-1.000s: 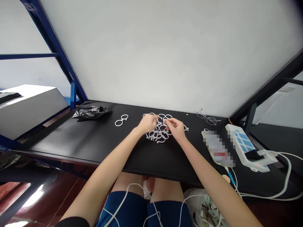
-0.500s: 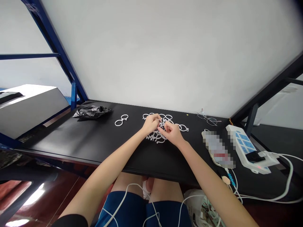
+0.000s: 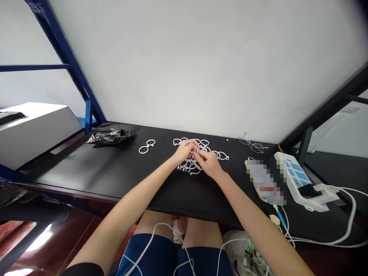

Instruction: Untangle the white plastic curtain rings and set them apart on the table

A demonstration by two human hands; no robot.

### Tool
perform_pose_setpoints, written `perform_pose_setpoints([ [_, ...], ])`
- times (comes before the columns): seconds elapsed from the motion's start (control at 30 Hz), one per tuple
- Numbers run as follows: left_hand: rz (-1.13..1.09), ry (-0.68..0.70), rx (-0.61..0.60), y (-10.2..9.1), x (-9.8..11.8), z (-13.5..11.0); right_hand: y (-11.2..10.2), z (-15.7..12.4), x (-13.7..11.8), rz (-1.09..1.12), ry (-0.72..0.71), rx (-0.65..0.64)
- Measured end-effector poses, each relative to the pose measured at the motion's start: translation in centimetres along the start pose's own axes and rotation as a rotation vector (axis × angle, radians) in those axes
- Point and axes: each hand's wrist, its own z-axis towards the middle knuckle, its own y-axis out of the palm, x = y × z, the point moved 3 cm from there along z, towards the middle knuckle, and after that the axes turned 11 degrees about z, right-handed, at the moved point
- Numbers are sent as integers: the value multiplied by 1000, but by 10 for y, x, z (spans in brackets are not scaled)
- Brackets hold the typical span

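Observation:
A heap of several white plastic rings (image 3: 192,166) lies on the black table (image 3: 115,168), in the middle. My left hand (image 3: 184,150) and my right hand (image 3: 209,162) meet just above the heap, fingers pinched together on one small white ring between them. The ring itself is mostly hidden by my fingertips. A joined pair of white rings (image 3: 146,146) lies apart to the left of the heap.
A crumpled black plastic bag (image 3: 110,135) sits at the back left. Wire-frame glasses (image 3: 253,144) lie at the back right. A phone (image 3: 263,178) and a white power strip (image 3: 300,179) with cables sit at the right. A grey box (image 3: 34,130) stands left of the table.
My two hands have come together over the heap. The right hand moved left and the left hand edged right, so the fingertips now touch on a ring.

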Motion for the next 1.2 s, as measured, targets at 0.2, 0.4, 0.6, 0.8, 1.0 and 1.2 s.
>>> perform_pose_setpoints([
  [0.2,78,38,61,2,2,-2,1,0,1,-36,-78,46],
  [0.4,119,24,118,2,5,-5,2,0,2,-48,-83,66],
  [0.6,215,90,238,3,9,-9,5,-1,-1,-28,-84,60],
  [0.8,345,213,426,4,12,-14,7,-1,-1,-23,-95,35],
  [1.0,390,343,506,4,19,-19,9,-2,-8,-21,-127,3],
  [1.2,496,490,560,2,22,-22,8,-4,-11,-51,-174,5],
])
